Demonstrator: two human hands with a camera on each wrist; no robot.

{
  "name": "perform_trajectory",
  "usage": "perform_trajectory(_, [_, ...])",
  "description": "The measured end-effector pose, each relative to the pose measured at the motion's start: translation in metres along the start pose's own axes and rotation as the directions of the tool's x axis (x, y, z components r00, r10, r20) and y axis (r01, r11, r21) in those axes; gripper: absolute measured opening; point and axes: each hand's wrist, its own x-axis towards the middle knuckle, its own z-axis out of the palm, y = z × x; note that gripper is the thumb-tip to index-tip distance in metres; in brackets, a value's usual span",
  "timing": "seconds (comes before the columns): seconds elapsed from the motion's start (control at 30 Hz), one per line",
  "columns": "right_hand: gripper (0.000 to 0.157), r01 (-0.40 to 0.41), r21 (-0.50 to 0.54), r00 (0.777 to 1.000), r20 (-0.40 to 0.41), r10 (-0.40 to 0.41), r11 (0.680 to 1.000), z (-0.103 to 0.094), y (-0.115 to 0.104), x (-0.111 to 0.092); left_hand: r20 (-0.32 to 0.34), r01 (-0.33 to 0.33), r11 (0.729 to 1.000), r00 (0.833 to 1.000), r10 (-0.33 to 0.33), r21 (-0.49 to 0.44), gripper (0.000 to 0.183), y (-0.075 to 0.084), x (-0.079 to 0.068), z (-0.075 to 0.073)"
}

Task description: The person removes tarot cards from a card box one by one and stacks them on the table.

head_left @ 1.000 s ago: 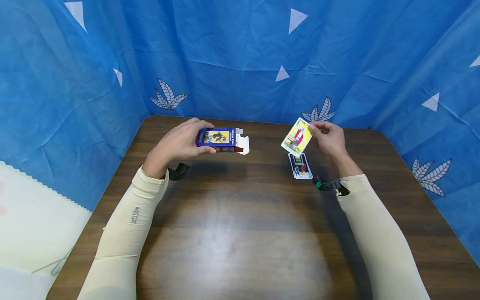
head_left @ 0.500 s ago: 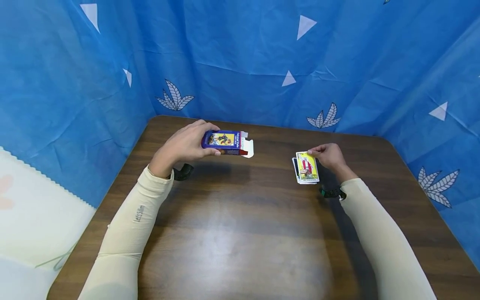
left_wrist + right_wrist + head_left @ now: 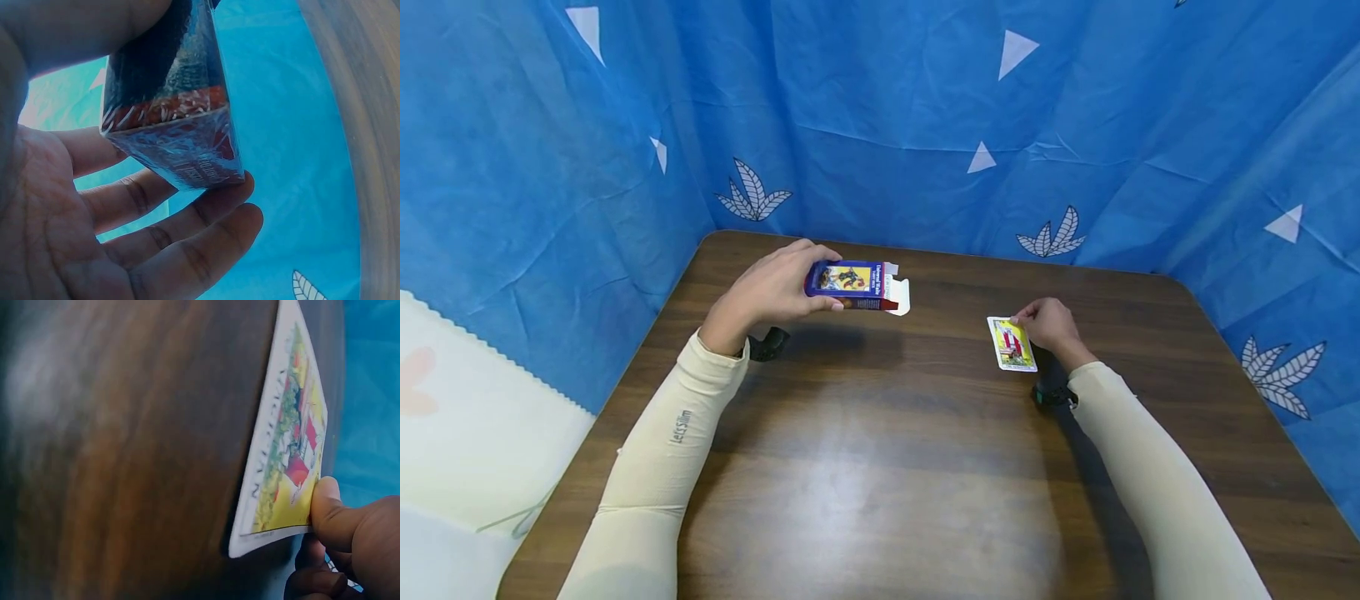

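My left hand (image 3: 771, 285) grips a blue-and-red tarot card box (image 3: 852, 277) above the table, its white end flap (image 3: 898, 294) folded out to the right. In the left wrist view, thumb and fingers lie around the box (image 3: 172, 94), its closed end towards the camera. Over on the right, my right hand (image 3: 1051, 325) pinches the upper edge of a tarot card (image 3: 1012, 346) with a yellow picture of a figure in red and white. That card (image 3: 290, 447) has its thumb on the printed face and fingertips under the edge, and hides the other cards below.
The brown wooden table (image 3: 865, 467) carries both arms' work. A blue curtain (image 3: 887, 125) with white triangles and leaf prints hangs behind and at both sides. A white cloth (image 3: 467, 433) is at the left edge.
My right hand has lowered the yellow tarot card onto the small pile of cards, which it now covers. The left hand still holds the box in much the same place.
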Motion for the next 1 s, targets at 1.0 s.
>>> perform_trajectory(1.0, [0.033,0.286,0.43,0.901,0.183,-0.392,0.857,0.001,-0.18,-0.07,0.011,0.009,0.999,1.0,-0.009,-0.034,0.074,0.01,-0.002,-0.003])
